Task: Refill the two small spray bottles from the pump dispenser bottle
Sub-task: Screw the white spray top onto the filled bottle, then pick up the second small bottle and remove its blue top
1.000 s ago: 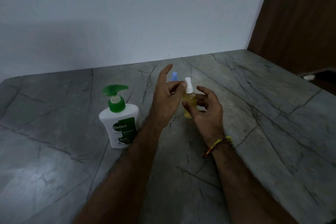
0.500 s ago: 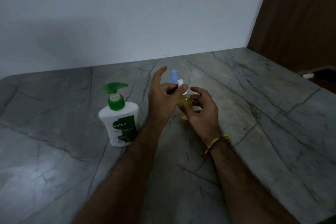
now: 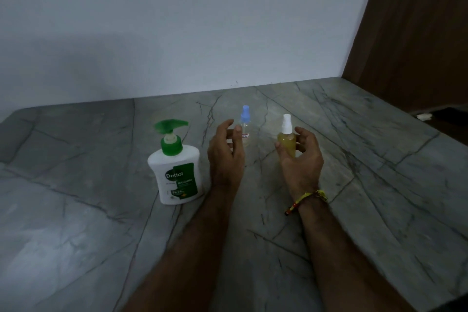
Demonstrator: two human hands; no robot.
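Observation:
A small spray bottle (image 3: 287, 143) with yellow liquid and a white nozzle stands upright, right of centre on the grey marble table (image 3: 76, 235). My right hand (image 3: 302, 162) curls round it, thumb on its left side and fingers on its right. A clear spray bottle with a blue nozzle (image 3: 245, 119) stands a little farther back and to the left. My left hand (image 3: 225, 154) hovers just in front of it with loosely curled fingers, holding nothing. The white pump dispenser bottle (image 3: 177, 175) with a green pump stands to the left of my left hand.
A white wall (image 3: 202, 33) closes the back of the table. A brown wooden panel (image 3: 417, 33) rises at the right, beyond the table's right edge. A small white object (image 3: 423, 116) lies on the dark floor there.
My left hand has let go of the white nozzle and moved left towards the blue-topped bottle. My right hand has carried the yellow bottle to the right.

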